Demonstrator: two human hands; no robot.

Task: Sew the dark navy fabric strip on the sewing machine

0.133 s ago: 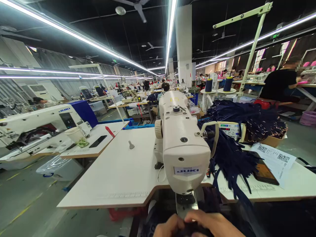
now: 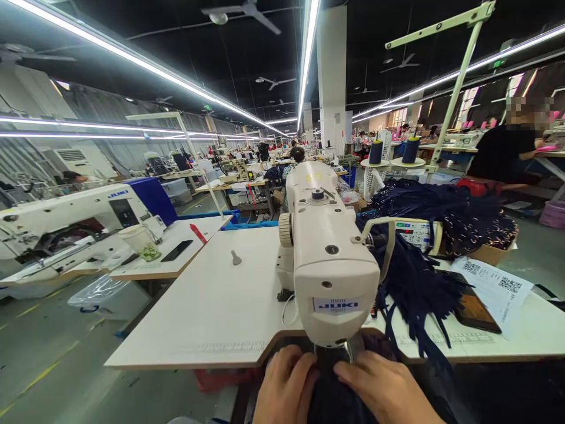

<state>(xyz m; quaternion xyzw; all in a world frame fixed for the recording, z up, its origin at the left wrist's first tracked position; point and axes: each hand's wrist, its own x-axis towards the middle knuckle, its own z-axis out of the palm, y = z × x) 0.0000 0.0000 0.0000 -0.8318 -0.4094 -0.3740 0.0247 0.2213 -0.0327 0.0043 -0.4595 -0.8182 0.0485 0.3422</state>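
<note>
A: Big sewing floor, strip lights overhead, rows of machines. White bench (image 2: 212, 306) in front, cream sewing machine (image 2: 329, 259) on it, head end facing us.

B: Hands?

A: 2 in view, bottom edge. Left hand (image 2: 285, 386) lies flat on dark navy fabric (image 2: 335, 397), fingers spread, pressing rather than gripping. Right hand (image 2: 388, 391) likewise flat on the same cloth, just right of the needle area, nothing pinched that I can see.

B: Where's the fabric exactly?

A: Under the machine head, at the front edge of the bench, between the 2 hands and partly beneath them. Needle and foot are hidden by the head.

B: Step?

A: My read: positioning or guiding the piece under the foot, stitching stage. Can't tell if the machine runs.

B: What would the next move need?

A: Judging only: even pressure from both palms, cloth fed straight, fingertips kept off the needle line.

B: Anything else close?

A: Pile of navy strips (image 2: 415, 282) right of the machine, printed paper sheet (image 2: 494, 288) beside it, 2 thread cones (image 2: 410, 150) behind. Cup (image 2: 139, 241) on the neighbouring bench. A person sits far right.
</note>
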